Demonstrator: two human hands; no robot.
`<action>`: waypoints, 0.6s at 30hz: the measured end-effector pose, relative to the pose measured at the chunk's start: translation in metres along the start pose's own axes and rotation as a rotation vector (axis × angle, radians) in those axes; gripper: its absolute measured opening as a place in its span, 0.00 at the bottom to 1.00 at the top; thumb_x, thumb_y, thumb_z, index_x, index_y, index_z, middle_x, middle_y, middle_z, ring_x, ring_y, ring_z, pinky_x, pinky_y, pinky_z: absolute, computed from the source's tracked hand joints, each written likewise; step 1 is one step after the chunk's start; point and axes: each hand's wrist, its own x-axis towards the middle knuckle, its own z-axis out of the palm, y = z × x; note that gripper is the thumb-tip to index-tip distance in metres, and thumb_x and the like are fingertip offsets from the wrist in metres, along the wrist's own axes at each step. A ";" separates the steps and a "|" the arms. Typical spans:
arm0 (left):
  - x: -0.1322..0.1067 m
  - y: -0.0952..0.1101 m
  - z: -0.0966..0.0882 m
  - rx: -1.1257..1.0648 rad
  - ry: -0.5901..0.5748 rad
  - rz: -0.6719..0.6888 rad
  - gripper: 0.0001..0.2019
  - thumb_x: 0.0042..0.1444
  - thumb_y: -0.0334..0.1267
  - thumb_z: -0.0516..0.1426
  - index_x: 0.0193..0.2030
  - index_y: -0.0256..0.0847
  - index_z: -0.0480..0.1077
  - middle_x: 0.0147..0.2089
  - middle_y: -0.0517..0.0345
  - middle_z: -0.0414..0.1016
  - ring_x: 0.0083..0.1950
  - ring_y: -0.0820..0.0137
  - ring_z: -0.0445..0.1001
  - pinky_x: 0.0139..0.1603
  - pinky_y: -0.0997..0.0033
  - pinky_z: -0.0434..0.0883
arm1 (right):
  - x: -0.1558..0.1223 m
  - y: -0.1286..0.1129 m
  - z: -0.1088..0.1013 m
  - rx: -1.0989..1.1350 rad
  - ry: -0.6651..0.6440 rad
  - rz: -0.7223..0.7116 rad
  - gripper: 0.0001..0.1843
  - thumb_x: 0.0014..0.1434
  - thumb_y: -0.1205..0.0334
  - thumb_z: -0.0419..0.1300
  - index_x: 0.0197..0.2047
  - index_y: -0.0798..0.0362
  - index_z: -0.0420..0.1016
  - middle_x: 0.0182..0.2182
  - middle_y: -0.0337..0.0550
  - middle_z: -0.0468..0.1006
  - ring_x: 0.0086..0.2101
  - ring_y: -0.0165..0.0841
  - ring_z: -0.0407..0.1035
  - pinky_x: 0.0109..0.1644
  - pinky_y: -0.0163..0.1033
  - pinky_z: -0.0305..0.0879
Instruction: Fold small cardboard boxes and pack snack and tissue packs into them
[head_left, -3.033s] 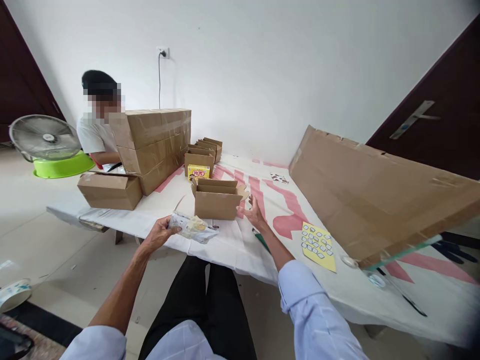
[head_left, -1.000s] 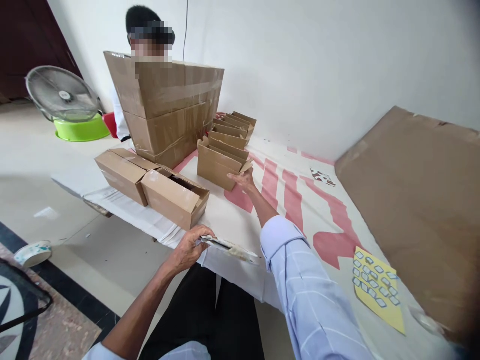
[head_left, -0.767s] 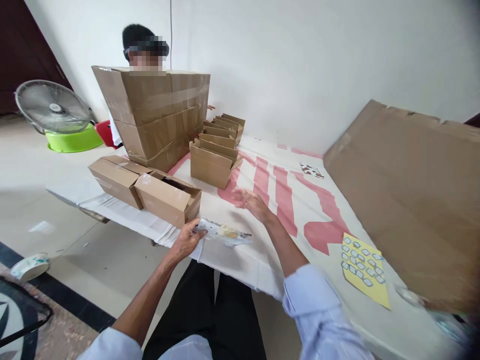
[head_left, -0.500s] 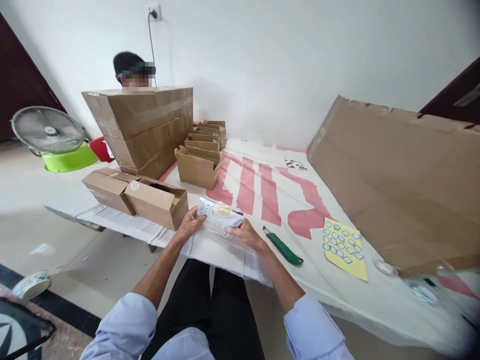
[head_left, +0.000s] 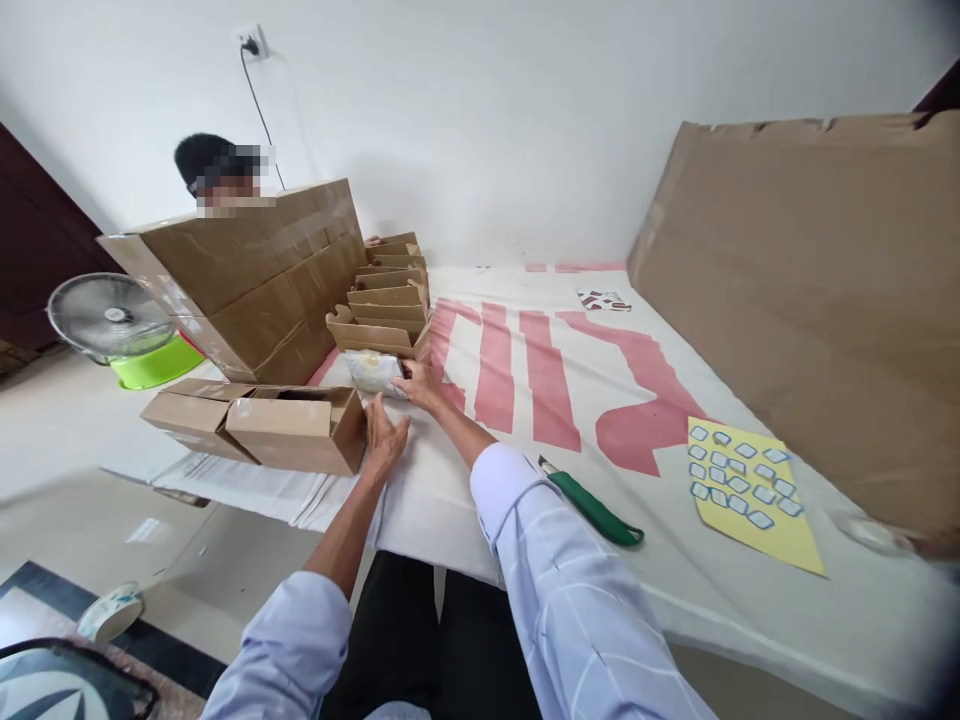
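Note:
A white-and-clear plastic packet (head_left: pixel 373 371) with a yellowish round mark is in front of the nearest open cardboard box (head_left: pixel 382 333) of a row. My right hand (head_left: pixel 420 386) grips the packet at its right end. Below it, my left hand (head_left: pixel 387 438) has let its fingers spread, with nothing in them. That hand is beside the right end of a small cardboard box (head_left: pixel 289 435), whose top is partly open. Whether the packet touches the tabletop, I cannot tell.
A green utility knife (head_left: pixel 592 507) lies on the cloth-covered table (head_left: pixel 450 500), left of a yellow sheet of stickers (head_left: pixel 750 500). A large carton (head_left: pixel 262 280) stands at left, a person (head_left: pixel 214 165) behind it. A big cardboard panel (head_left: pixel 810 300) leans at right.
The packet has moved forward and left, from between both hands to the front of the box row. My left hand has let go of it. The view has turned slightly.

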 end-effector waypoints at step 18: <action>0.086 0.023 0.033 0.073 0.213 -0.226 0.39 0.65 0.41 0.70 0.75 0.36 0.56 0.74 0.26 0.60 0.77 0.37 0.64 0.74 0.39 0.66 | -0.324 -0.010 -0.191 -0.727 0.250 -0.001 0.13 0.73 0.58 0.59 0.54 0.46 0.84 0.48 0.52 0.85 0.49 0.50 0.76 0.56 0.55 0.75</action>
